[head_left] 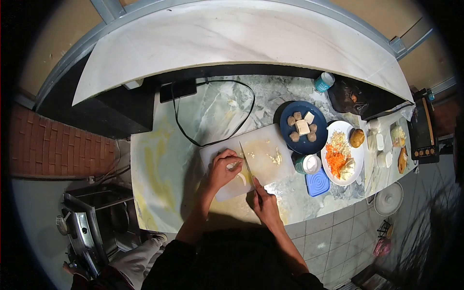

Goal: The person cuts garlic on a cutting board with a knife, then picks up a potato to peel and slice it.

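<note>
My right hand (265, 203) is closed round the handle of a kitchen knife (246, 158), its blade pointing away from me over the white cutting board (220, 151). Just left of the blade, my left hand (225, 168) has its fingers curled around a small pale piece of food, mostly hidden under the fingertips. A curved white slice (242, 179) lies on the board below that hand. To the right of the blade sits a little heap of finely chopped pale bits (276, 157).
Right of the board are a dark blue plate (293, 139) with meatballs and pale blocks, a white jar (311, 164), a blue lid (317, 182) and a white oval plate (358, 157) with shredded carrot. A black cable (180, 126) loops behind. Another person's leg (140, 261) shows at lower left.
</note>
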{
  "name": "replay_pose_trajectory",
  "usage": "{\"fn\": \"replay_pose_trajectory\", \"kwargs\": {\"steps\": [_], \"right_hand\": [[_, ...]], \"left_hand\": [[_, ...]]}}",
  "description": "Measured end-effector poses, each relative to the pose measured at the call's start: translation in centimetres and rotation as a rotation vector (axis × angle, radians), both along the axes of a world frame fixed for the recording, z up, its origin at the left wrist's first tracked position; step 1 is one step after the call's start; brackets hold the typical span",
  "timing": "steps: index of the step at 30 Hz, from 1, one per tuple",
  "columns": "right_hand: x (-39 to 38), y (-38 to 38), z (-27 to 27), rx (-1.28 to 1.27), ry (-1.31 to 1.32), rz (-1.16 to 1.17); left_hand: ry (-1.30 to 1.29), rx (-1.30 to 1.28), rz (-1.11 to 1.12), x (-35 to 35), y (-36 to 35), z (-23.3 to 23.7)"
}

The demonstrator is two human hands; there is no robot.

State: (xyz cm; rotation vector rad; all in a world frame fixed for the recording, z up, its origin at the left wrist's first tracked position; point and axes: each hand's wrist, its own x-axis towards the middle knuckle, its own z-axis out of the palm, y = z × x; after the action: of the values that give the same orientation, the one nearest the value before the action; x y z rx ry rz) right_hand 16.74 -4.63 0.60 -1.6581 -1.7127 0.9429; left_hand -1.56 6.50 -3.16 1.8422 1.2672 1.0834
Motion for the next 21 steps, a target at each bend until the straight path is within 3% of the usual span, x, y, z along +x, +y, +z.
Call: {"fn": "replay_pose_trajectory", "kwargs": {"steps": [13, 21], "right_hand": [[-0.3, -0.4, -1.1, 0.016, -0.144, 0.017], [0.4, -0.1, -0.9, -0.077, -0.076, 0.034]], "left_hand": [[0.001, -0.032, -0.006, 0.0, -0.1, -0.1], [0.004, -0.052, 0.005, 0.0, -0.1, 0.4]]}}
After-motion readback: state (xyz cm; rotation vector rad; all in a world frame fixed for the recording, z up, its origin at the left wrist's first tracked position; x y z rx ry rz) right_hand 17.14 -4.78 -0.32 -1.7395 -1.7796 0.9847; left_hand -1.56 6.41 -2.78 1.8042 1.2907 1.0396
